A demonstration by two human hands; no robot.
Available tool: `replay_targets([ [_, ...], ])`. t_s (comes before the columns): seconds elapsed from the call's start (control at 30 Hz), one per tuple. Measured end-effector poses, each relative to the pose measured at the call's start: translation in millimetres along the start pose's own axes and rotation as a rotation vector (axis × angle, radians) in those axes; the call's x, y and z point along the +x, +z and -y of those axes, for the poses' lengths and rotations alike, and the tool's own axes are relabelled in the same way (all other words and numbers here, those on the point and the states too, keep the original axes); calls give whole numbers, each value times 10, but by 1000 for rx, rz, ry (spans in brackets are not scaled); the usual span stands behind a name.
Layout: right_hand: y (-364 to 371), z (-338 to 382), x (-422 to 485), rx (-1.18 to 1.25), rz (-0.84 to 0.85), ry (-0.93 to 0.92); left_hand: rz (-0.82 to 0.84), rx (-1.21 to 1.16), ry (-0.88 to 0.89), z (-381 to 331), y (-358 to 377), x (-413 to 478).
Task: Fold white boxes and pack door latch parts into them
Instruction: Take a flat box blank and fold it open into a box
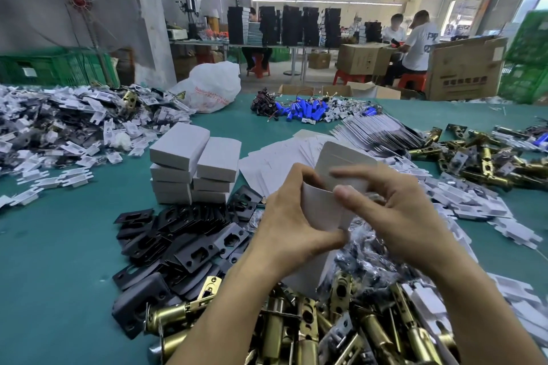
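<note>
A white cardboard box [329, 204] is held upright in front of me, its rounded top flap standing open. My left hand [292, 224] grips the box's left side, thumb across its front. From the right, my right hand [394, 210] holds it, thumb and fingers at the open mouth. Brass door latches [311, 326] lie heaped below my wrists. Black strike plates [184, 240] are piled to the left. Flat unfolded boxes [278, 163] lie fanned behind the held box.
Closed white boxes [194, 163] stand stacked left of centre on the green table [53, 246]. White plastic parts [68, 130] cover the far left and the right side. Blue batteries [302, 111] lie at the back. More brass latches [480, 157] lie at right.
</note>
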State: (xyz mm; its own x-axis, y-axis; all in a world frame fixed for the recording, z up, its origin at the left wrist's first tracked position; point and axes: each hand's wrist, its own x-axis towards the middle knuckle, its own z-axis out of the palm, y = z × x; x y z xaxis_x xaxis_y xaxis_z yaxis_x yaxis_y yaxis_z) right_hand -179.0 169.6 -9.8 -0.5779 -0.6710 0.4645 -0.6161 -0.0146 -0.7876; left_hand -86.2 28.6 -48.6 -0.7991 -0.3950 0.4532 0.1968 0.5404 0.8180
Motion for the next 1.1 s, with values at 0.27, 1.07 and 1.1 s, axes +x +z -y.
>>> replay_targets([
  [0.27,74,160,9,300,-173,-48,-62,174,114,-64,16,-35],
  [1.07,121,204,-10,218,-232,18,-92,317,122,-210,10,-61],
  [1.1,119,197,-10,188,-233,18,-90,330,123,-214,11,-60],
])
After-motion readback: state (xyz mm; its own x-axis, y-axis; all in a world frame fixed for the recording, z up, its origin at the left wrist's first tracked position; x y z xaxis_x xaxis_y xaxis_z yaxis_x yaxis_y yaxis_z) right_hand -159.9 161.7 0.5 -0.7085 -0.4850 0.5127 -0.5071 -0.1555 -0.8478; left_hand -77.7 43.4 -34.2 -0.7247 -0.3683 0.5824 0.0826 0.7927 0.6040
